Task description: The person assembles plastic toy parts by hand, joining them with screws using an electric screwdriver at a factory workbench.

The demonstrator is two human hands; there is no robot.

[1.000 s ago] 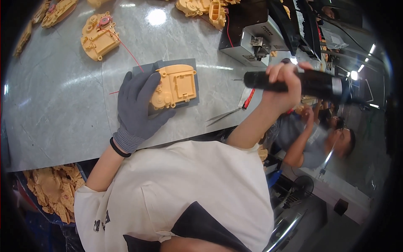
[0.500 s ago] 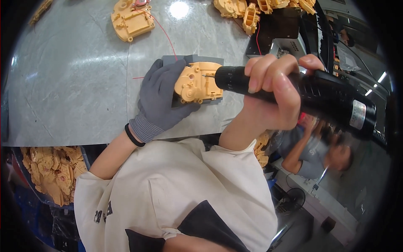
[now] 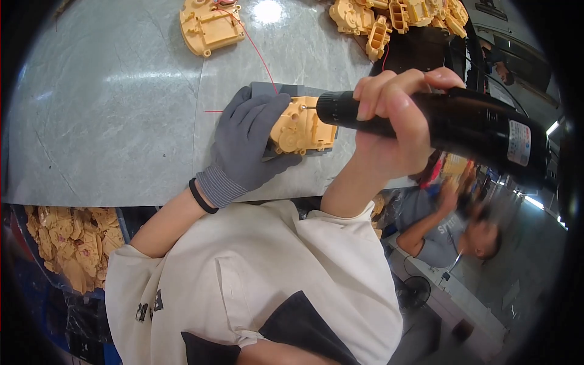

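Note:
My left hand (image 3: 246, 137), in a grey knitted glove, grips the left side of a yellow-orange plastic housing (image 3: 313, 137), its fingers along the far side and its thumb at the near edge. The housing rests on a grey block (image 3: 267, 89) on the table. Bare, my right hand (image 3: 395, 121) is wrapped round a black electric screwdriver (image 3: 474, 121), held almost level. The thin bit (image 3: 310, 107) points left, its tip at a small shiny spot, apparently a screw, near the housing's far edge. A red wire (image 3: 261, 58) runs to the block's far side.
Another yellow-orange housing (image 3: 210, 30) lies farther off on the grey table (image 3: 121, 121). Several more parts (image 3: 395, 21) are piled at the far right. A bin of such parts (image 3: 73, 243) stands at lower left. Another person (image 3: 450, 225) sits at right, near a fan (image 3: 415, 291).
The view has shifted, so the table things sit farther right. Against the housing, the screwdriver's tip has moved left and toward its far edge. My left hand keeps its grip.

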